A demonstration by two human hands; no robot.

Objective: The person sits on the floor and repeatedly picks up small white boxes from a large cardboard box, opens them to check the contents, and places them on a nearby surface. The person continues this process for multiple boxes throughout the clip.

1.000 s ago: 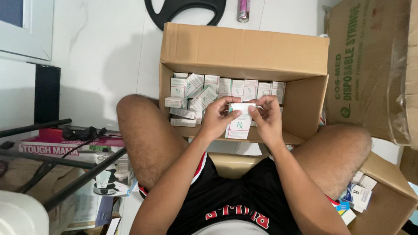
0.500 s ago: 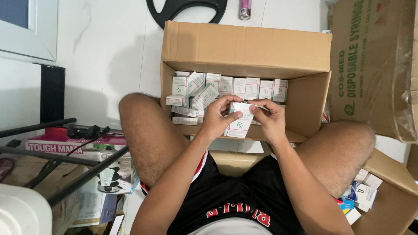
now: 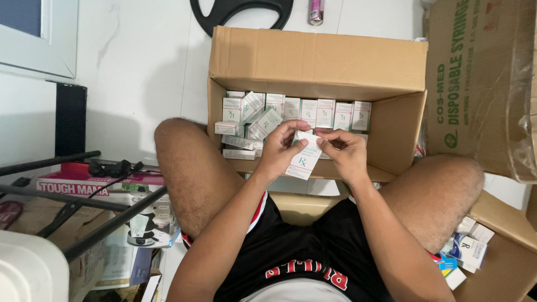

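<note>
Risk of a dropped carton: my left hand (image 3: 279,150) and right hand (image 3: 345,152) pinch the small white carton (image 3: 302,158) by its upper end only, fingers clamped on the flap, with the body hanging unsupported toward 6 o'clock. It sits above the near wall of the open cardboard box (image 3: 316,61), between my knees. A slack pinch would likely let it fall to the floor. Rows of similar cartons (image 3: 319,113) stand at 12 o'clock; a careless knuckle could topple them.
</note>
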